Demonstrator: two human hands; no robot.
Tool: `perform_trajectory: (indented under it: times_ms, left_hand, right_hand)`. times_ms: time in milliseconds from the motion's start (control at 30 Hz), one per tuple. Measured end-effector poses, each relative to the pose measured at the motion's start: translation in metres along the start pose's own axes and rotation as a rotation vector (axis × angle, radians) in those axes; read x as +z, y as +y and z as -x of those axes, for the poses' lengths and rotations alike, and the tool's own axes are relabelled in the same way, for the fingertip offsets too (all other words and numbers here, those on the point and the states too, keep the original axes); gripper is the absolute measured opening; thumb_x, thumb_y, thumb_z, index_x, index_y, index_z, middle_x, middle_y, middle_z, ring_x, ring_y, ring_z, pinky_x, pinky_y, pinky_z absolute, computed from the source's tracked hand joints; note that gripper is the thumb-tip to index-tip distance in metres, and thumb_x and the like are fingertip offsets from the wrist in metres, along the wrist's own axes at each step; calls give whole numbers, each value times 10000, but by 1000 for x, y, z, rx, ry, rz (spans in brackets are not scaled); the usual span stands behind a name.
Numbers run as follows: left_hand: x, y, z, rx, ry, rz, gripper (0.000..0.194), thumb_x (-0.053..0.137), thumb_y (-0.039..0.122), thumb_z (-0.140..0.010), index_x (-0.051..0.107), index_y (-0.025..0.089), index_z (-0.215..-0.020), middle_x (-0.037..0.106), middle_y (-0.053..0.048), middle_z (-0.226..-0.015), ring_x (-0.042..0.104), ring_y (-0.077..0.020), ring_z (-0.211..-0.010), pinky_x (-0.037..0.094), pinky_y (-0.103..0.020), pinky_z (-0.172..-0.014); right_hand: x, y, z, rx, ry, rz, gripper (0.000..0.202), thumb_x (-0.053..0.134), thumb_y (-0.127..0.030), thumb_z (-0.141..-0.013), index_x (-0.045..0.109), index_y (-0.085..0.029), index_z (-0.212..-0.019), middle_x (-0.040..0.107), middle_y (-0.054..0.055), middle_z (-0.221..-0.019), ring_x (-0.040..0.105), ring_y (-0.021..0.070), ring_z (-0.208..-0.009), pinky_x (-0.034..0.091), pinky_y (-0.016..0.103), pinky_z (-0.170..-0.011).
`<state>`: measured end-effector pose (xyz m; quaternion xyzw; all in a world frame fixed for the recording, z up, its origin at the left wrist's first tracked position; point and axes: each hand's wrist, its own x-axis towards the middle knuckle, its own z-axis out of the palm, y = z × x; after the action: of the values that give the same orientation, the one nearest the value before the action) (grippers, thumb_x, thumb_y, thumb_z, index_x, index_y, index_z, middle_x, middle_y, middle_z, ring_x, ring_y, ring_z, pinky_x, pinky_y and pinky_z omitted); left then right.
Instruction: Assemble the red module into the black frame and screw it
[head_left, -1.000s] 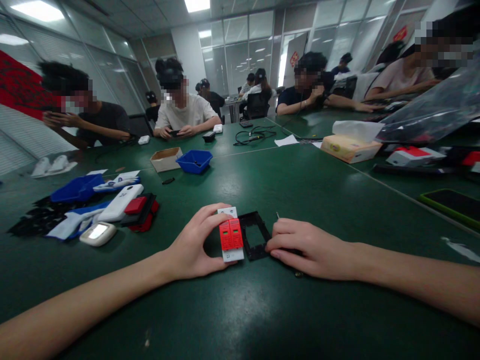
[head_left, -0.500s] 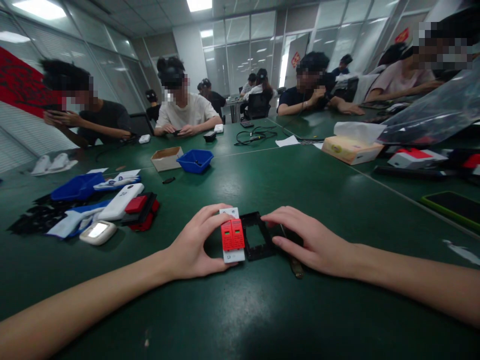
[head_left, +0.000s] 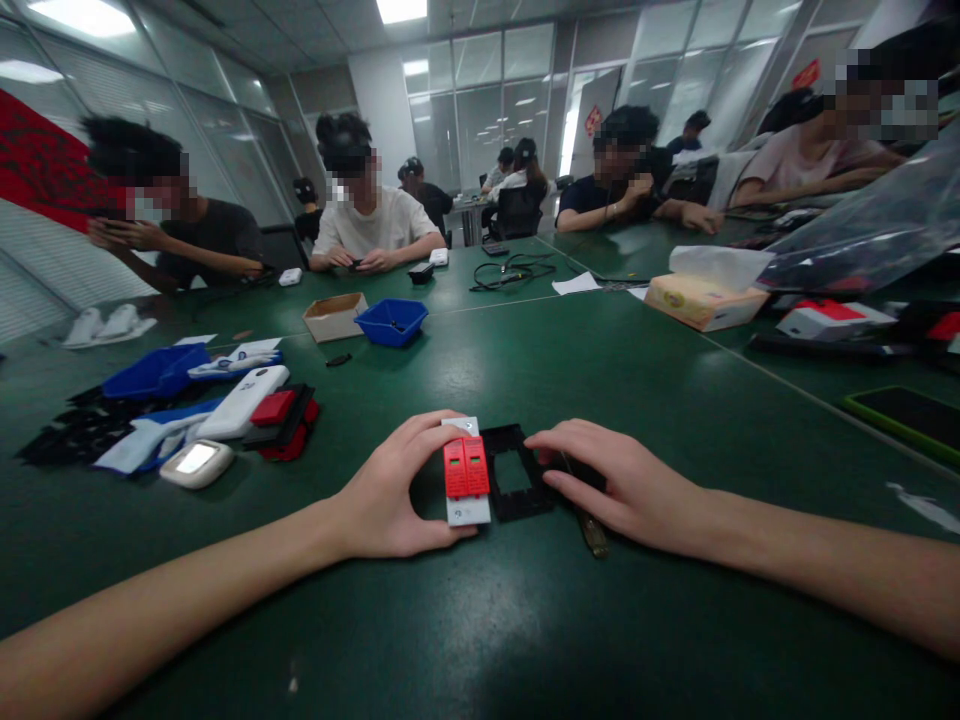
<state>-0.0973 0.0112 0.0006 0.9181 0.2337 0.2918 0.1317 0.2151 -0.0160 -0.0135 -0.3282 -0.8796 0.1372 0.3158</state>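
Note:
My left hand [head_left: 397, 490] grips a red-and-white surge protector module [head_left: 466, 468], thumb at its near end and fingers at its far end. The module stands on the green table with its two red blocks facing up. Close against its right side lies a flat black rectangular frame [head_left: 534, 500] with an open middle. My right hand [head_left: 611, 475] rests at the frame's right edge, index finger and thumb apart, fingertips at or just over the frame. Partly hidden beneath this hand is a thin tool, apparently a screwdriver [head_left: 592, 535], with its brownish handle toward me.
Left on the table [head_left: 420, 620] are a red-and-black module [head_left: 283, 422], a white device with a lit screen [head_left: 196, 464], a white box [head_left: 244, 402] and a blue tray [head_left: 157, 372]. Ahead stand a cardboard box [head_left: 334, 318] and blue bin [head_left: 391, 322]; tissues [head_left: 705, 300] lie right. Several people sit around.
Hardly anything differs. The view has shifted very slightly, and both hands keep their places at the module and the frame.

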Motion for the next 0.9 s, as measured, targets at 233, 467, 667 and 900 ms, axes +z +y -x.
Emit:
perform_trajectory:
  times_ms: [233,467,667,900]
  left_hand:
    - [-1,2,-1,-13,-16,0,879,899,380,-712,439,231,-1445,573,-193,-1437,563,-378,-1365,478,-552,-1143]
    - [-2,1,0,-104,-90,27,933,899,467,-692,448,198,-1462,553,-218,-1487,560,-395,-1377,456,-561,-1162]
    - [-3,4,-3,-162,-145,47,942,894,496,-691,444,192,-1462,581,-206,-1462,612,-385,-1312,501,-554,-1113]
    - [-4,4,-4,-174,-137,50,949,899,491,-680,448,212,-1466,595,-189,-1450,621,-374,-1292,503,-541,-1103]
  right_hand:
    - [0,7,-2,50,-23,-38,115,558,-180,-1009,672,-198,-1017,723,51,-953,685,179,-861,561,309,-785]
    - [-2,8,-3,29,-19,-37,116,580,-158,-990,687,-202,-992,737,56,-974,684,191,-902,567,326,-808]
    - [-3,6,-4,22,-30,-37,159,575,-155,-988,717,-217,-1022,757,64,-1021,703,205,-958,583,350,-854]
    - [-3,3,-5,43,6,-30,202,552,-179,-1008,711,-215,-1126,765,71,-1054,711,204,-961,588,358,-856]
